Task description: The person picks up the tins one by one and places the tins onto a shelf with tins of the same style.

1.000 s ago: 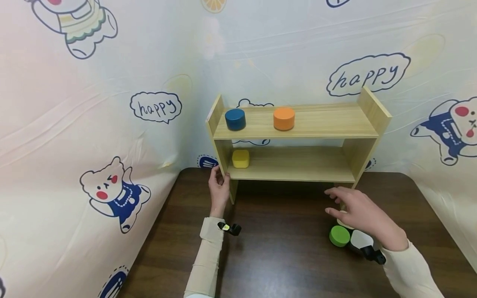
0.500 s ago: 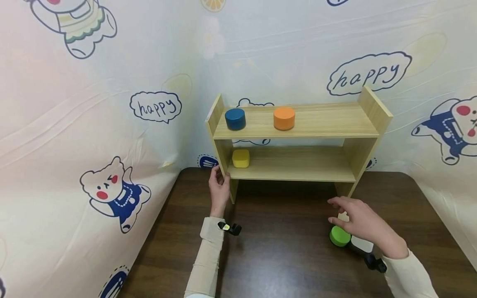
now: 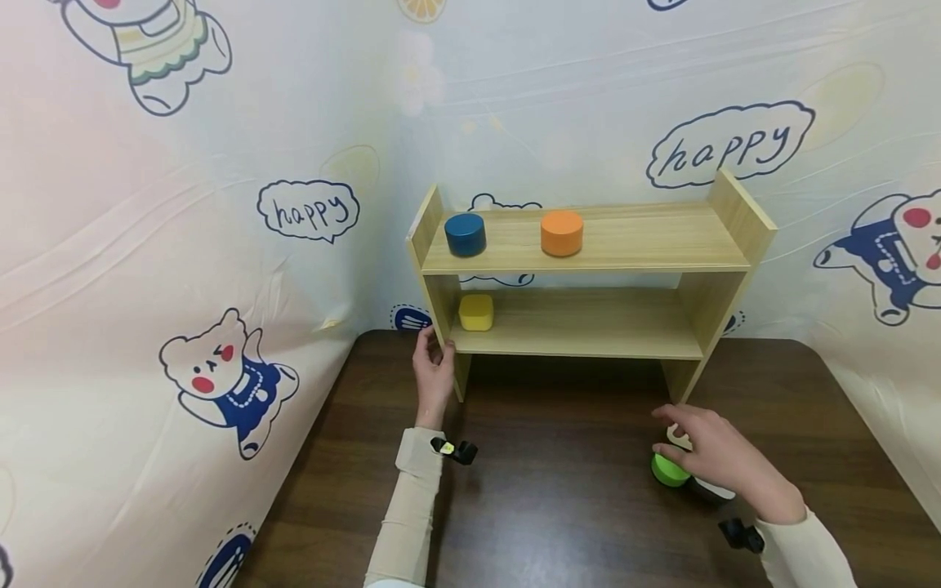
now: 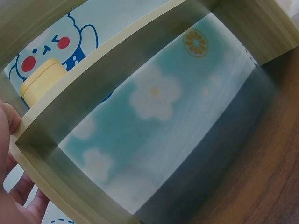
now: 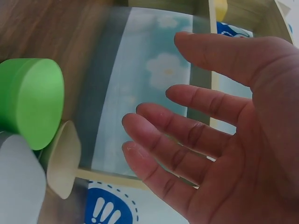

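Observation:
My left hand [image 3: 434,377] grips the left side panel of a pale wooden shelf [image 3: 573,345], thumb in front and fingers behind, as the left wrist view also shows. My right hand [image 3: 716,449] hovers over a small group of blocks at the right, fingers spread and holding nothing. Beneath it are a green round block [image 3: 669,471], a white block [image 3: 713,490] and a cream block [image 3: 678,437], all partly covered by the hand in the head view. In the right wrist view the green block [image 5: 39,100] stands apart from the fingers.
On the upper shelf board stand a blue round block [image 3: 466,235] and an orange round block [image 3: 562,233]. A yellow block [image 3: 476,313] sits at the left of the lower board. Patterned cloth [image 3: 309,269] hangs behind the brown table [image 3: 544,490].
My right hand has moved down and slightly right, from near the shelf's right leg to over the green block. My left hand keeps its place on the panel.

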A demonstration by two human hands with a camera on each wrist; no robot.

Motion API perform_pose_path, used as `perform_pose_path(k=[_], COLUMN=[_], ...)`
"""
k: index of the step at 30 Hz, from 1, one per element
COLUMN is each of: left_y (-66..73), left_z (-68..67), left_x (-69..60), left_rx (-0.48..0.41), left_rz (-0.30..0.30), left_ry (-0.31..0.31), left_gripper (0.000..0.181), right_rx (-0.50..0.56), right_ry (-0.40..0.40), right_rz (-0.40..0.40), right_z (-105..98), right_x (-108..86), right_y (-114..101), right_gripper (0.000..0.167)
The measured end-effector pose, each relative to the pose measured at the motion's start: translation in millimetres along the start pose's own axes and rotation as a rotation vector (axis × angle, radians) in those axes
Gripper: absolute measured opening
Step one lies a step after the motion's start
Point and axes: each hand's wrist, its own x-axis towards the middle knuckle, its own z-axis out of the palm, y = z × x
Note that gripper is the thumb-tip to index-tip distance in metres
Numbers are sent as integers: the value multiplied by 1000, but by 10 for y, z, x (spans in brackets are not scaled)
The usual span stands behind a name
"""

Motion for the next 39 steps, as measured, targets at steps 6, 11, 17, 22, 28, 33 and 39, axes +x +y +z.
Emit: perform_pose_path(k=[6, 11, 17, 22, 28, 33, 39], left_y=[-2, 15, -62, -290, -366, -368, -358], left_z=[11, 10, 18, 25, 23, 21, 24], left_x=[-24, -44, 13, 94, 108, 102, 102], left_rx=[-24, -15, -19, -17, -16, -21, -14], left_rz=[3, -3, 13, 6, 8, 3, 2], left_ry=[5, 13, -2, 0, 15, 21, 22], left_gripper=[36, 35, 36, 37, 37, 35, 34], right_rx=[32, 31, 4, 13, 20, -11, -51], right_ry=[-42, -48, -41, -79, -68, -29, -22], right_rz=[61, 71, 64, 88, 82, 72, 92], right_z=[56, 101, 174, 233, 287, 312, 320], right_x=[-81, -122, -155, -191, -220, -242, -262], right_y=[49, 73, 108, 144, 184, 189, 184], right_gripper=[38, 37, 41, 46, 47, 48, 50])
